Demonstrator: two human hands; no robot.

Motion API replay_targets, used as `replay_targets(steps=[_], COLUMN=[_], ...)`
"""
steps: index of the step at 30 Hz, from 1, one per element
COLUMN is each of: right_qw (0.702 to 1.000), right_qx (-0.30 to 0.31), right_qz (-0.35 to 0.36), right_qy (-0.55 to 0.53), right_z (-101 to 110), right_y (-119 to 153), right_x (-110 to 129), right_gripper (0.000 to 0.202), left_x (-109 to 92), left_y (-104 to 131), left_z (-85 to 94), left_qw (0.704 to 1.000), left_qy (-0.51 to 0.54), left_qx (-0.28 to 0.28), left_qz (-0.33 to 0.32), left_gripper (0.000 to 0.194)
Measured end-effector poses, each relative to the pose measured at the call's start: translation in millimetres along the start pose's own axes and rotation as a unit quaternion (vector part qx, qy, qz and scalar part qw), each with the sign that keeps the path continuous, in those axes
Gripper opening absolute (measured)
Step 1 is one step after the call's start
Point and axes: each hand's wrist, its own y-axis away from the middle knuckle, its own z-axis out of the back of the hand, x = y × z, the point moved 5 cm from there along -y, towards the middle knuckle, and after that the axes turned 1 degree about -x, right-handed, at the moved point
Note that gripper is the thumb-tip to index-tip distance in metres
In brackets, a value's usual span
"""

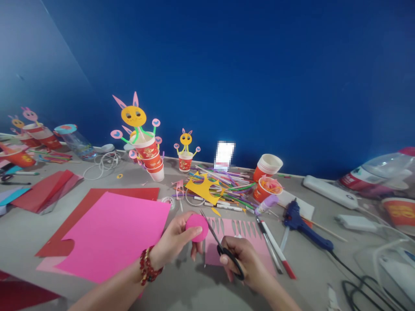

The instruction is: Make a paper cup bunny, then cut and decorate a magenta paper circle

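My left hand pinches a bright pink paper circle, its thumb lying across the front. In my right hand is a pair of black-handled scissors, with the blades pointing up and left beside the circle's right edge. I cannot tell whether the blades touch the paper. Below the hands lies a light pink sheet with a row of petal-shaped cutouts along its top. To the left, a large bright pink sheet with a curved notch rests over a red sheet.
Finished cup figures stand against the blue wall. Behind the hands lie a yellow paper scrap and many coloured pipe cleaners. At right are paper cups, a blue glue gun with its cord, a plastic bottle and markers.
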Motion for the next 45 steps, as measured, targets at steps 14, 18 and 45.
replay_targets(steps=[14, 18, 45], right_qw=[1.000, 1.000, 1.000], right_qx=[0.001, 0.001, -0.005], right_qz=[0.008, 0.001, -0.014], right_qy=[0.002, -0.008, 0.013], right_z=[1, 1, 5], right_y=[0, 0, -1], right_x=[-4, -7, 0], right_gripper=[0.055, 0.054, 0.055], left_x=[1, 1, 0], left_y=[-1, -1, -2], left_z=[2.1, 2.4, 4.7], left_qw=[1.000, 1.000, 1.000], left_qy=[0.002, -0.001, -0.004], left_qx=[0.004, 0.001, -0.016], left_qz=[-0.012, -0.011, -0.017], left_gripper=[0.024, 0.024, 0.023])
